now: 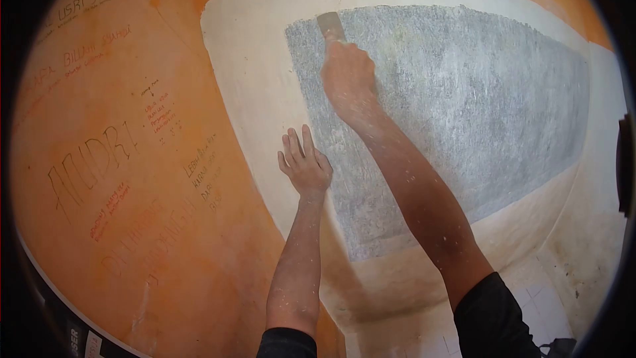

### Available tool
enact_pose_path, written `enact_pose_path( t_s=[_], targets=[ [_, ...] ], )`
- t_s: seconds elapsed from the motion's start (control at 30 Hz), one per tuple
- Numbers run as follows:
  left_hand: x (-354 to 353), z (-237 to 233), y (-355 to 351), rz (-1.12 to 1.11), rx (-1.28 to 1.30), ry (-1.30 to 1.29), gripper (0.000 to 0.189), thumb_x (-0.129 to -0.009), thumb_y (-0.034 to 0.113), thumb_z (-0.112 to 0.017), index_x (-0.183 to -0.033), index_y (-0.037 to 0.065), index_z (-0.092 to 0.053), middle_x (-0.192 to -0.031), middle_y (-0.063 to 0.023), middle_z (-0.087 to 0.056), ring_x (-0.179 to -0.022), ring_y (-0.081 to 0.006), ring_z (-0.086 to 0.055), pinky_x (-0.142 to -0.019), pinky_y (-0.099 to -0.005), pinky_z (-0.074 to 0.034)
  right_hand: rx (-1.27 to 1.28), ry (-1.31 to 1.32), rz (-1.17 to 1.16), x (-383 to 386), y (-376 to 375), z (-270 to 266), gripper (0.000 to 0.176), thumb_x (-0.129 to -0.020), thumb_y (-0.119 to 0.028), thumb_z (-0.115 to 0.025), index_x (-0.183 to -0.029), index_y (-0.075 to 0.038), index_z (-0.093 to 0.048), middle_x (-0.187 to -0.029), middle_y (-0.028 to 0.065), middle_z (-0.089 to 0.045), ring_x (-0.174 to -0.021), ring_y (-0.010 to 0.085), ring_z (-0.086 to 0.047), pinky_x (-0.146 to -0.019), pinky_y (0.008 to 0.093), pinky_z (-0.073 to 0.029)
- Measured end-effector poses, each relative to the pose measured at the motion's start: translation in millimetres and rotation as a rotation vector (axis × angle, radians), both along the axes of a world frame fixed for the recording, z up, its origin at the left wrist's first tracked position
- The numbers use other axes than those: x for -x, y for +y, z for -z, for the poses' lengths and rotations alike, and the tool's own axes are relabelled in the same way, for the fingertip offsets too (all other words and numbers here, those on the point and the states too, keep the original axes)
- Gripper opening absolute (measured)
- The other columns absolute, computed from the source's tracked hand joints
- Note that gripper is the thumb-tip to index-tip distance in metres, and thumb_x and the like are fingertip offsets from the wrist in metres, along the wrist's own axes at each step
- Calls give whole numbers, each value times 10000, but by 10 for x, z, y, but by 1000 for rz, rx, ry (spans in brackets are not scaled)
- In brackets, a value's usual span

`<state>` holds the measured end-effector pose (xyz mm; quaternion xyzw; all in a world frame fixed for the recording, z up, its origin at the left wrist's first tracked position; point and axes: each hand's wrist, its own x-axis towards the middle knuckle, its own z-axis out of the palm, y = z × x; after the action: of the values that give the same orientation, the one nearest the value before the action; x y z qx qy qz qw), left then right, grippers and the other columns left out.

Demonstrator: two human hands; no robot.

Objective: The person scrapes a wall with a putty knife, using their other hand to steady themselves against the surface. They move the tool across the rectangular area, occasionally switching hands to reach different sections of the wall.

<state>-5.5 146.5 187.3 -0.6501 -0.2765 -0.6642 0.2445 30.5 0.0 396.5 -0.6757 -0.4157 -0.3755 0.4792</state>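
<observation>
My right hand (349,79) is closed around a putty knife, and only its flat grey blade (330,24) sticks out above my fingers. The blade lies at the upper left edge of a rough grey patch (450,113) on the wall. Whatever handle it has is hidden in my fist. Lower down and to the left, my left hand (306,166) rests with spread fingers on the cream border (252,93), just beside the grey patch. It holds nothing. Pale specks dot both forearms.
Orange wall (132,225) with handwritten words spreads over the left side. Below the cream border, white tiles (530,305) show at the lower right. A dark object (624,166) stands at the far right edge. Something black with lettering (76,338) shows at the lower left.
</observation>
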Motion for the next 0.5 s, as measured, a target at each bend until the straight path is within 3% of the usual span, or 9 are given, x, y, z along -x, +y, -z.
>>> enact_pose_path(
  t_s=[0.33, 0.5],
  targets=[
    [11, 76, -16, -11, 32, 17, 584, -896, 159, -449, -1479, 116, -438, -1525, -177, -357, -1433, -329, -300, -1134, -547, -203, 133, 56, -26, 180, 1, -108, 250, -918, -31, -473, -1111, 23, -622, -903, 250, -689, -885, 401, -698, -744, 480, -572],
    [10, 34, 16, -42, 1, 12, 606, -881, 190, -505, -1481, 135, -440, -1526, -160, -375, -1414, -324, -321, -1116, -546, -234, -5, 33, -112, 169, 147, -4, 190, -891, -27, -499, -998, 29, -645, -890, 239, -689, -874, 405, -695, -744, 479, -570]
  ],
)
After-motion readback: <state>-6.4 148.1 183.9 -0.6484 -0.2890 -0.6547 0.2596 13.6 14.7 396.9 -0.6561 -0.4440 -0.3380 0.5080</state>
